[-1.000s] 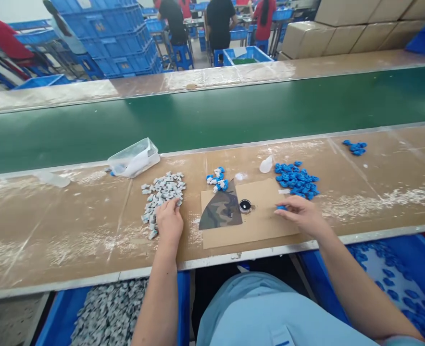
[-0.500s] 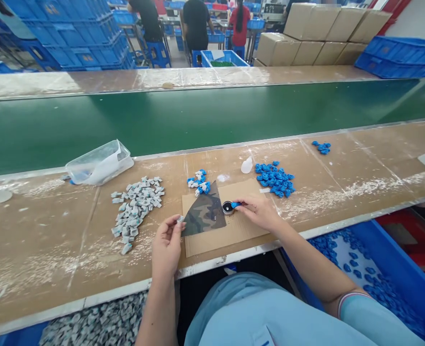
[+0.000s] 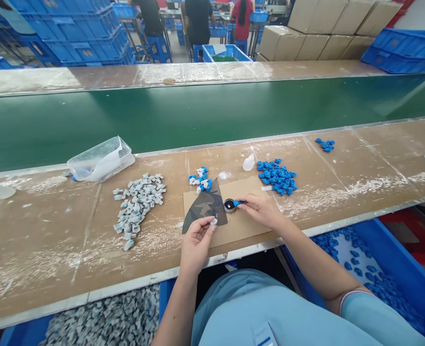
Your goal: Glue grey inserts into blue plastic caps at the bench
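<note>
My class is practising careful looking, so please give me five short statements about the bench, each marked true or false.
1. The left hand holds a small grey piece. True.
2. The right hand holds a blue piece by the round pot. True.
3. The pot stands on the grey pile. False: it stands on the cardboard sheet.
4. The blue pile lies left of the grey pile. False: it lies to the right.
5. The camouflage sheet lies right of the pot. False: it lies to the left.
</note>
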`<state>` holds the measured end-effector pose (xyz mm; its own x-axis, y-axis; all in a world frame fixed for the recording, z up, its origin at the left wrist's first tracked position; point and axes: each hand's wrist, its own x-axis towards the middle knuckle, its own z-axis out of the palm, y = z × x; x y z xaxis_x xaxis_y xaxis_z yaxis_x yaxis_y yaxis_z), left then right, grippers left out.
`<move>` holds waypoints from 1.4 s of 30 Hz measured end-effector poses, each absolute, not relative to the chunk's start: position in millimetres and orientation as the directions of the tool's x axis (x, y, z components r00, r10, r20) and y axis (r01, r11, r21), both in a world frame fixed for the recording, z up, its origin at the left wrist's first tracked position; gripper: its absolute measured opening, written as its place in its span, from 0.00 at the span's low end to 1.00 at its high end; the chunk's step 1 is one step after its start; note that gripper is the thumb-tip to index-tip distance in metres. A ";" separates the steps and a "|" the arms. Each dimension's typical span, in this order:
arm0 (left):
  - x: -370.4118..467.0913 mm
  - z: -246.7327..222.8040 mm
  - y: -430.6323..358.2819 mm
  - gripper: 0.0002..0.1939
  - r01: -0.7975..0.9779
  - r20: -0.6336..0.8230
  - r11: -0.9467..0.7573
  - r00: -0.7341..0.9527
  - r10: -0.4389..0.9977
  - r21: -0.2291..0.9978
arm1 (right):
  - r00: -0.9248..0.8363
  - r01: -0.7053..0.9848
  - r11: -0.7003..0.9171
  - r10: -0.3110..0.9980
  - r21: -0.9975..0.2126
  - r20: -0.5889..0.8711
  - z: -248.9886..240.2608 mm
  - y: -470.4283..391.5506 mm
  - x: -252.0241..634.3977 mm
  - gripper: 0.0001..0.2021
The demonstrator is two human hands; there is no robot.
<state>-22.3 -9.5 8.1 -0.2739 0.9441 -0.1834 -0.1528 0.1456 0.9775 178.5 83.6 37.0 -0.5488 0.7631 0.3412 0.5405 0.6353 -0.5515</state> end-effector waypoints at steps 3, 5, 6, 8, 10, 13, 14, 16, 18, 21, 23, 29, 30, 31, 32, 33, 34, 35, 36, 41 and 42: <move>-14.8 4.9 -10.6 0.15 -0.159 -0.165 0.127 -0.254 0.953 0.979 | -0.522 0.496 0.584 0.792 -0.642 0.317 38.8 75.8 177.0 0.08; -10.5 2.1 -11.3 0.17 -0.181 -0.172 0.131 -0.237 0.956 0.975 | -0.513 0.434 0.539 0.807 -0.721 0.294 39.1 67.1 172.9 0.08; -8.7 0.6 -11.5 0.18 -0.189 -0.171 0.129 -0.231 0.958 0.973 | -0.518 0.401 0.526 0.806 -0.750 0.288 38.6 62.5 170.1 0.08; -5.9 -2.5 -11.8 0.19 -0.192 -0.155 0.112 -0.226 0.962 0.975 | -0.546 0.347 0.528 0.786 -0.775 0.291 36.1 54.9 164.1 0.08; -4.3 -5.2 -12.0 0.18 -0.183 -0.130 0.090 -0.221 0.967 0.979 | -0.583 0.317 0.557 0.753 -0.767 0.306 32.8 51.0 159.6 0.08; -3.6 -7.4 -13.0 0.16 -0.157 -0.092 0.060 -0.206 0.974 0.986 | -0.633 0.310 0.597 0.710 -0.740 0.308 29.5 52.5 158.7 0.08; -3.6 -7.6 -13.5 0.16 -0.145 -0.084 0.057 -0.194 0.977 0.988 | -0.652 0.314 0.607 0.697 -0.730 0.299 29.2 54.4 159.9 0.08; -4.1 -7.4 -14.5 0.16 -0.124 -0.084 0.065 -0.158 0.984 0.990 | -0.691 0.322 0.621 0.670 -0.714 0.272 29.5 58.5 163.1 0.08; -4.7 -6.6 -15.2 0.16 -0.130 -0.096 0.080 -0.120 0.988 0.988 | -0.720 0.318 0.622 0.649 -0.715 0.245 29.4 61.4 165.8 0.07; -5.9 -5.0 -15.1 0.17 -0.186 -0.120 0.099 -0.105 0.987 0.978 | -0.704 0.299 0.594 0.666 -0.747 0.247 25.0 59.9 165.9 0.08; -6.4 -4.0 -14.3 0.17 -0.207 -0.145 0.117 -0.125 0.982 0.971 | -0.654 0.296 0.556 0.710 -0.777 0.260 18.6 55.5 163.2 0.08; -3.5 0.2 -10.7 0.18 -0.196 -0.176 0.140 -0.181 0.968 0.970 | -0.534 0.272 0.500 0.789 -0.822 0.304 7.2 43.6 156.4 0.09; -3.6 1.4 -9.7 0.18 -0.187 -0.173 0.138 -0.184 0.968 0.973 | -0.543 0.272 0.504 0.784 -0.819 0.302 8.5 43.6 158.2 0.10; -4.6 2.7 -8.1 0.18 -0.172 -0.167 0.134 -0.191 0.967 0.976 | -0.551 0.281 0.506 0.781 -0.815 0.295 10.3 44.5 161.4 0.11; -7.1 3.9 -5.8 0.18 -0.150 -0.156 0.127 -0.209 0.965 0.981 | -0.546 0.303 0.503 0.788 -0.809 0.285 12.4 46.3 166.3 0.12; -11.0 4.7 -2.4 0.18 -0.121 -0.143 0.117 -0.239 0.960 0.986 | -0.518 0.340 0.494 0.809 -0.800 0.279 14.2 49.0 173.1 0.12; -16.5 5.2 2.3 0.18 -0.089 -0.129 0.109 -0.275 0.953 0.990 | -0.462 0.390 0.479 0.841 -0.786 0.283 15.6 52.5 181.7 0.12; -23.2 5.2 8.4 0.19 -0.054 -0.114 0.102 -0.315 0.942 0.993 | -0.383 0.451 0.458 0.875 -0.766 0.297 16.6 56.8 192.0 0.11; -30.8 4.7 15.7 0.20 -0.020 -0.100 0.099 -0.353 0.930 0.995 | -0.292 0.520 0.429 0.902 -0.739 0.318 16.9 61.6 203.5 0.10; -63.6 2.7 56.6 0.20 0.068 -0.067 0.111 -0.460 0.886 0.992 | 0.023 0.813 0.193 0.932 -0.550 0.361 13.5 84.6 259.1 0.09; -66.7 3.1 62.3 0.19 0.069 -0.063 0.108 -0.470 0.880 0.992 | 0.043 0.841 0.157 0.934 -0.518 0.354 12.3 87.6 265.9 0.09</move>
